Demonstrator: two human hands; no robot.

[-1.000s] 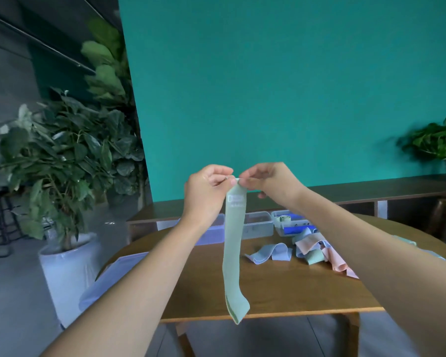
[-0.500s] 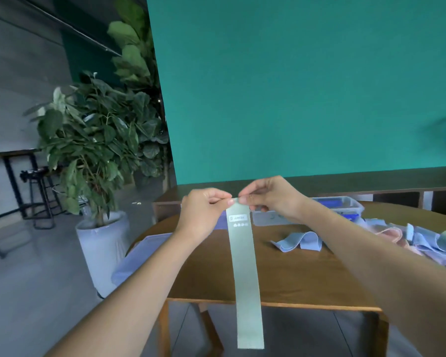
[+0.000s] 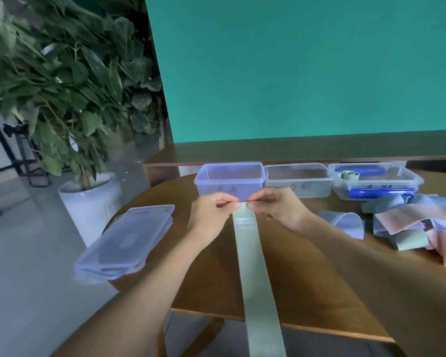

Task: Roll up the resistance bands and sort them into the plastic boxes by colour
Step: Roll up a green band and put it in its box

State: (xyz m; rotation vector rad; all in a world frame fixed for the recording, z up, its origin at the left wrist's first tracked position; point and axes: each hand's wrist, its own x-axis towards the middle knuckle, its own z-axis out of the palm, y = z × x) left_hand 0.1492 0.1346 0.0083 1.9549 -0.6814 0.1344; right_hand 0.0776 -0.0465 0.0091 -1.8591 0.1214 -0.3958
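Both hands are up over the table (image 3: 216, 287), pinching the top edge of a pale green band (image 3: 255, 274) between them. The left hand (image 3: 211, 217) nips its left corner with thumb and fingertips, the right hand (image 3: 276, 207) nips the right corner, knuckles almost meeting. From that pinch the band hangs straight down toward the camera, flat and unrolled, a small pale label just below the grip, its lower end running past the table's near edge and out of the frame.

Directly behind the grip stands a clear plastic box (image 3: 229, 180), nothing visible inside. To the right of that, a second clear box (image 3: 298, 180), and further right a third box (image 3: 376, 180) holding blue rolls and one rolled green band (image 3: 348, 175).

Right of the grip, loose bands (image 3: 410, 222) lie in a heap on the table: light blue, pink and green, tangled over one another. Left of the grip and nearer, stacked lids (image 3: 126, 240) sit at the table's edge, partly overhanging. Beyond them, a potted plant (image 3: 70, 86).
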